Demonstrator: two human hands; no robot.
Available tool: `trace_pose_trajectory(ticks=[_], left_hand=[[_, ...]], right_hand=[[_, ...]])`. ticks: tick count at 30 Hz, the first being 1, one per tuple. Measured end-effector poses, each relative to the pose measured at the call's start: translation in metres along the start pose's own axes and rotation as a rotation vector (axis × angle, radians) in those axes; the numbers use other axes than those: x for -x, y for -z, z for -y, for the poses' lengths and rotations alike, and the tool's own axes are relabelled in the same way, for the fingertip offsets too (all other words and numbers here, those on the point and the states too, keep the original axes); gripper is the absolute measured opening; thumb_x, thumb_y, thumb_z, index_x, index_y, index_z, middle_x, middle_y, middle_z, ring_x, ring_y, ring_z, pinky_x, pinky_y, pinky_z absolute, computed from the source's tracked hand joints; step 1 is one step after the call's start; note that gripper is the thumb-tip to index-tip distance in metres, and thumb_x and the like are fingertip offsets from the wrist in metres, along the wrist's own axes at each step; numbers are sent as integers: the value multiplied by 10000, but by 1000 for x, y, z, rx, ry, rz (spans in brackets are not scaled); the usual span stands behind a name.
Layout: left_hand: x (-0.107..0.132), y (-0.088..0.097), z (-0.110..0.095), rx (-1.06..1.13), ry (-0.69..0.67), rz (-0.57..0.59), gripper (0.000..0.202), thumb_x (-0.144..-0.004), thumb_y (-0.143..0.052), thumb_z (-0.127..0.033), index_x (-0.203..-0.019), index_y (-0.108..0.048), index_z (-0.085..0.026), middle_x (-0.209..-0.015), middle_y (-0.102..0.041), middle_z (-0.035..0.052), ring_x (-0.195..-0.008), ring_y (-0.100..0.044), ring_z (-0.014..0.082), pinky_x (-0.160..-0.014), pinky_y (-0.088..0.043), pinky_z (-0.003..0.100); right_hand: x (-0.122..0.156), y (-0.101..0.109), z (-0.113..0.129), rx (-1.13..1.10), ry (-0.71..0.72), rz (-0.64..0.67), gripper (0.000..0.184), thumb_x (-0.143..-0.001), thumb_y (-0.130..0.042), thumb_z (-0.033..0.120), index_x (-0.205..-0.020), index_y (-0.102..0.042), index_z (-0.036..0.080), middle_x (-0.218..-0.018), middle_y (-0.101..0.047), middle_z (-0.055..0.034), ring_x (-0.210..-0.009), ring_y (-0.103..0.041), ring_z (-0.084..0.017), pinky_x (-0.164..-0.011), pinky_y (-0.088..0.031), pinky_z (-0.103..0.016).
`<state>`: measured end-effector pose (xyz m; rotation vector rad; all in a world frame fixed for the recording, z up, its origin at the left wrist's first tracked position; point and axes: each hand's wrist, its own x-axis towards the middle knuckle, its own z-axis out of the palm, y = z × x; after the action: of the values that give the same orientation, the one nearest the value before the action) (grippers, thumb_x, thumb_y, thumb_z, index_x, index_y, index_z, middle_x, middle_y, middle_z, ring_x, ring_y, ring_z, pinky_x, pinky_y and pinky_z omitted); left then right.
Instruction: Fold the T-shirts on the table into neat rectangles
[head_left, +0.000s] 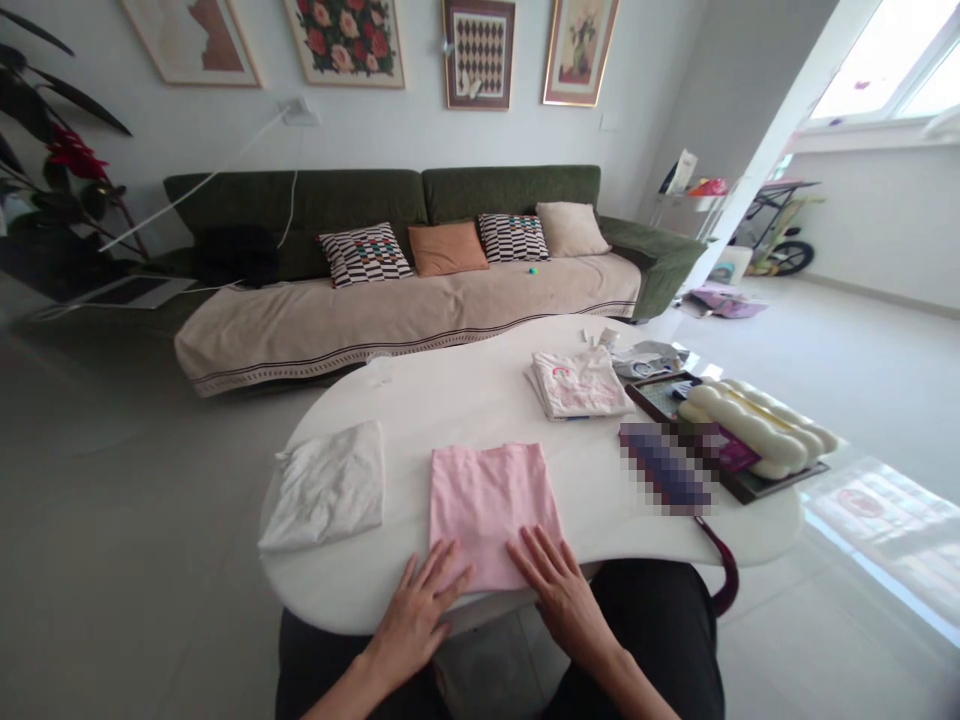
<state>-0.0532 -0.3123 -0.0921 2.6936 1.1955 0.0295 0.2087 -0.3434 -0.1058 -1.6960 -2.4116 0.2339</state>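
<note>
A pink folded garment [491, 495] lies flat in a near-square at the front edge of the white table [450, 400]. My left hand [420, 605] rests with fingers spread on its lower left corner. On its lower right part lies my right hand [555, 580], palm down, fingers stretched out. Neither hand grips anything. To the left is a white folded garment [330, 485], somewhat wrinkled. Behind and to the right sits a small stack of folded white clothes [579, 384], the top one with a pink and rainbow-like print.
A dark tray [757, 488] on the right holds a cream puffy object [761, 425]. Beside it lies a blurred-out dark item [664, 468] with a dark red strap [726, 575] hanging over the edge. A crumpled silvery packet [651, 358] lies behind. A green sofa [510, 190] stands beyond the table.
</note>
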Motion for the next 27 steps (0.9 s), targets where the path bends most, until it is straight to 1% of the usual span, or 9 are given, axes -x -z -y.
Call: trace_pose_trajectory(ticks=[3, 8, 11, 13, 18, 21, 23, 25, 27], left_hand=[[1, -2, 4, -44, 10, 21, 777, -730, -485, -51, -1370, -150, -340, -1429, -227, 26, -1304, -215, 218, -1033, -211, 474], [3, -3, 6, 22, -65, -26, 672, -767, -389, -24, -1344, -261, -343, -1376, -346, 6, -1253, -332, 189, -1026, -258, 438], [6, 8, 1, 216, -88, -50, 539, -819, -388, -99, -1310, -358, -319, -1303, -459, 18, -1181, -431, 186, -1005, -307, 394], [2, 23, -4, 436, -53, -61, 438, -852, -385, -175, -1269, -434, -298, -1217, -546, 25, -1099, -507, 181, -962, -362, 341], [-37, 64, -24, 1038, 101, -122, 362, -853, -434, -351, -1170, -546, -216, -1049, -634, 38, -954, -577, 205, -875, -423, 295], [-68, 71, -43, 1476, 246, -241, 409, -802, -507, -404, -1137, -537, -171, -1076, -603, 62, -966, -563, 218, -816, -467, 318], [-84, 64, -61, 1774, 385, -321, 409, -764, -555, -408, -1095, -532, -169, -1121, -571, 81, -1001, -550, 223, -773, -491, 321], [-93, 50, -82, 2023, 485, -331, 365, -751, -572, -392, -1041, -535, -174, -1153, -553, 97, -1029, -542, 221, -755, -493, 313], [-92, 31, -104, 2202, 540, -222, 315, -765, -546, -391, -990, -540, -170, -1142, -563, 110, -1014, -556, 204, -749, -481, 292]], right_hand=[[4, -1, -6, -20, 11, -49, 769, -684, -291, -21, -1386, -166, 266, -1402, -289, 6, -1299, -216, -151, -1035, -261, -381], [7, 29, -7, -186, 62, -6, 633, -692, -280, -10, -1253, -460, 223, -1250, -512, -41, -1173, -441, -164, -952, -364, -320], [3, 67, -11, -321, 22, 113, 472, -718, -323, 48, -1048, -603, 235, -952, -672, -30, -907, -610, -164, -765, -442, -245], [-11, 99, -18, -342, -16, 152, 370, -725, -364, 87, -935, -631, 232, -801, -679, -15, -779, -626, -163, -675, -432, -223], [-88, 194, -29, -120, 8, 9, 266, -722, -418, 93, -852, -629, 189, -802, -647, -30, -756, -590, -160, -668, -394, -225], [-143, 241, -3, 132, 60, -110, 273, -717, -402, 52, -841, -617, 164, -821, -611, -37, -791, -574, -160, -693, -384, -241], [-173, 253, 28, 239, 152, -121, 258, -724, -418, 40, -868, -605, 145, -842, -591, -55, -796, -576, -168, -703, -387, -265], [-194, 244, 62, 256, 229, -93, 251, -730, -437, 28, -889, -595, 142, -878, -587, -66, -809, -578, -170, -734, -389, -296], [-203, 218, 91, 248, 303, -52, 256, -747, -450, 38, -927, -587, 159, -936, -589, -71, -845, -573, -170, -786, -385, -330]])
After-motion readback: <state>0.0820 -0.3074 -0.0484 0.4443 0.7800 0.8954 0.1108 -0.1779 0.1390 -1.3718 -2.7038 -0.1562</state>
